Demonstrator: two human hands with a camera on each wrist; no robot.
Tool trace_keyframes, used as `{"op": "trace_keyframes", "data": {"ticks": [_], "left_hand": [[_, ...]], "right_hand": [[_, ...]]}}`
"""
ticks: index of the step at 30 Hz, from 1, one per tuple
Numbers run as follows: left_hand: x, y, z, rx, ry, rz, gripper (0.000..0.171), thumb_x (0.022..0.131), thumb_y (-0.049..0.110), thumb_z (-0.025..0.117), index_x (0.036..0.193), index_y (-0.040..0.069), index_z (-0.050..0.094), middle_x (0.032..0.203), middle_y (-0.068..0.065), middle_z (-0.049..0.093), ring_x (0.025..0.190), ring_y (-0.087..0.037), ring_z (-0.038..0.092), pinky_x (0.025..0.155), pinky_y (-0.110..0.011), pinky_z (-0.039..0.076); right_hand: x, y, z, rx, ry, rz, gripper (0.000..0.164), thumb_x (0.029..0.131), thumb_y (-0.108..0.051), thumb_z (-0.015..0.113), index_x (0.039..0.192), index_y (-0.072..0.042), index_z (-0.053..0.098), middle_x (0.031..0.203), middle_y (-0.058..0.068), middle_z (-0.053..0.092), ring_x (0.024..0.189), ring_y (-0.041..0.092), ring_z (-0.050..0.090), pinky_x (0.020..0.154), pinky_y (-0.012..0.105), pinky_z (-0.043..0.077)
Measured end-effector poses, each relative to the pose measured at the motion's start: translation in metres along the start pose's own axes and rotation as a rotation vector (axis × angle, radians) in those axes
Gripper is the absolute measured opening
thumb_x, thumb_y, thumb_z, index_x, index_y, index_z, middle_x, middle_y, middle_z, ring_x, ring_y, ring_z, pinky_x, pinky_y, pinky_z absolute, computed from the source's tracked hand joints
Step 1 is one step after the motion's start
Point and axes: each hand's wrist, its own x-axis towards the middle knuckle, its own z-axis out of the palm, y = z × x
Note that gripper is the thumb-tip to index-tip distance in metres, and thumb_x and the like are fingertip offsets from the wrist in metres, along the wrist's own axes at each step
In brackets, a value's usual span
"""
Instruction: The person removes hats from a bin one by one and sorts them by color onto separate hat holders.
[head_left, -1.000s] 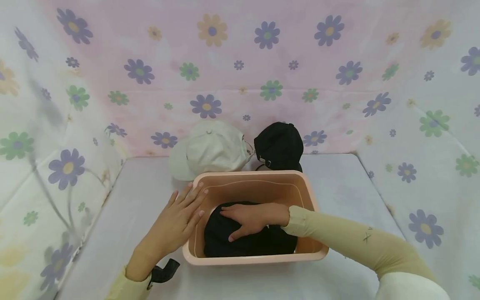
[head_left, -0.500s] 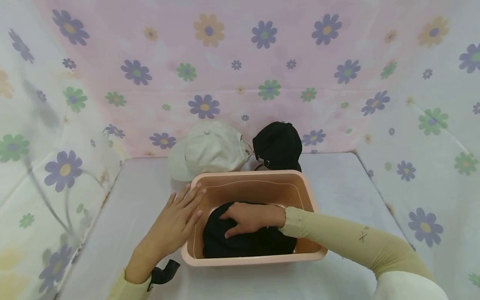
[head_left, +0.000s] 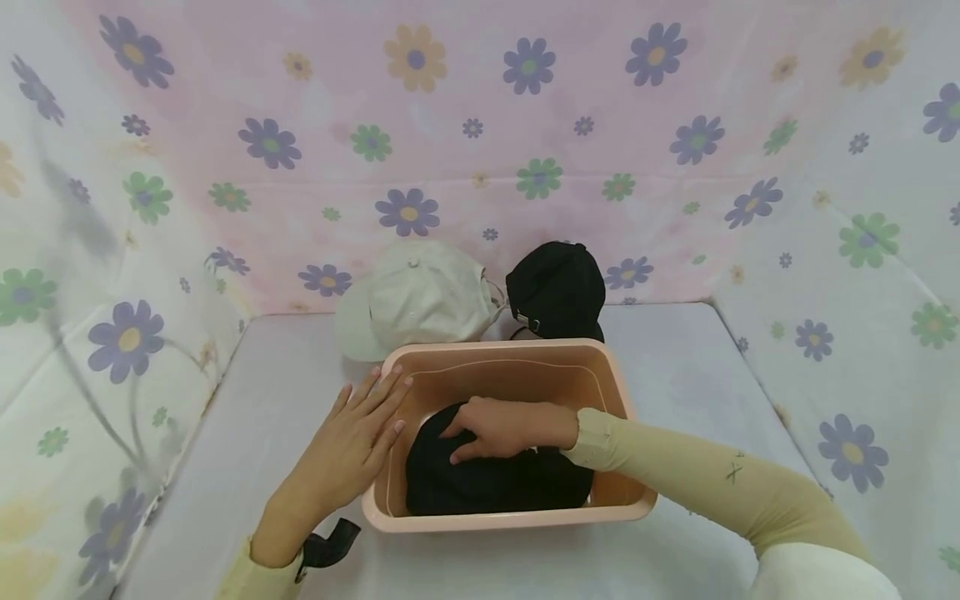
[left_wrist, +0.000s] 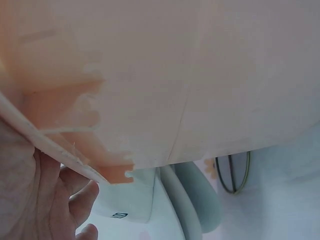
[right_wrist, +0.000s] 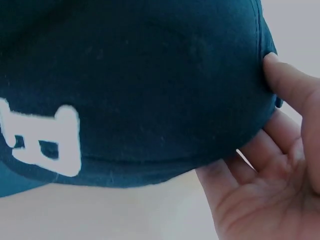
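1 black cap [head_left: 453, 483], long axis crosswise, brim [right_wrist: 17, 183] rightward, in grip of right hand [head_left: 498, 429]; left hand [head_left: 347, 446] straight-fingered on bin [head_left: 510, 523].

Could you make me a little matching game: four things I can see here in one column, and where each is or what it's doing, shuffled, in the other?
1. Cream cap
2. Pink bin
3. Left hand
4. Right hand

A. Grips the dark cap
B. Stands in front, with headwear inside it
C. Beyond the container, beside a black cap
D. Rests at the container's rim

Pairs: 1-C, 2-B, 3-D, 4-A
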Motion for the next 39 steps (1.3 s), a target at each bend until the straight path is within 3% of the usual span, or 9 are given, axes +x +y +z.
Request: {"op": "trace_keyframes", "data": {"ticks": [8,11,16,24,31,39], "left_hand": [[0.001,0.001,-0.001,-0.020,0.000,-0.003,0.055,0.107,0.025,0.052,0.158,0.011,0.037,0.167,-0.010,0.028,0.152,-0.043,0.024,0.118,-0.069,0.019],[0.002,0.002,-0.001,-0.023,-0.004,-0.014,0.055,0.107,0.026,0.051,0.158,0.011,0.038,0.167,-0.010,0.027,0.153,-0.042,0.023,0.118,-0.069,0.018],[0.003,0.002,-0.002,-0.022,-0.004,-0.017,0.055,0.108,0.028,0.050,0.159,0.013,0.036,0.167,-0.010,0.027,0.153,-0.041,0.022,0.119,-0.068,0.018],[0.002,0.002,-0.001,-0.015,0.008,-0.008,0.055,0.107,0.025,0.052,0.158,0.011,0.037,0.166,-0.011,0.028,0.153,-0.042,0.023,0.118,-0.069,0.020],[0.003,0.003,0.000,-0.020,0.022,0.001,0.055,0.106,0.022,0.054,0.157,0.009,0.040,0.165,-0.013,0.030,0.151,-0.045,0.025,0.117,-0.069,0.020],[0.002,0.002,0.001,-0.021,0.029,0.007,0.054,0.106,0.022,0.054,0.157,0.008,0.040,0.165,-0.013,0.030,0.151,-0.045,0.024,0.117,-0.069,0.020]], "right_hand": [[-0.003,-0.001,0.002,-0.064,-0.037,0.109,0.054,0.092,-0.034,0.077,0.137,-0.007,0.065,0.131,0.003,0.069,0.114,0.008,0.066,0.096,0.019,0.052],[-0.003,0.001,0.002,-0.061,-0.013,0.126,0.047,0.092,-0.029,0.078,0.132,-0.006,0.069,0.126,0.004,0.072,0.113,0.012,0.068,0.095,0.021,0.053],[-0.006,0.004,-0.002,-0.016,-0.001,0.076,0.036,0.094,-0.023,0.076,0.126,-0.007,0.073,0.119,0.003,0.075,0.103,0.008,0.071,0.088,0.017,0.055],[-0.022,0.004,-0.014,0.065,0.004,-0.009,0.034,0.095,-0.018,0.074,0.127,-0.006,0.072,0.117,0.004,0.076,0.093,0.000,0.069,0.081,0.013,0.054],[-0.038,0.007,-0.024,0.110,0.030,-0.053,0.035,0.094,-0.017,0.075,0.127,-0.006,0.072,0.118,0.002,0.075,0.100,0.001,0.068,0.085,0.014,0.053],[-0.055,0.007,-0.037,0.158,0.052,-0.077,0.035,0.093,-0.017,0.075,0.127,-0.009,0.073,0.116,-0.001,0.076,0.093,-0.002,0.067,0.077,0.019,0.057]]}}
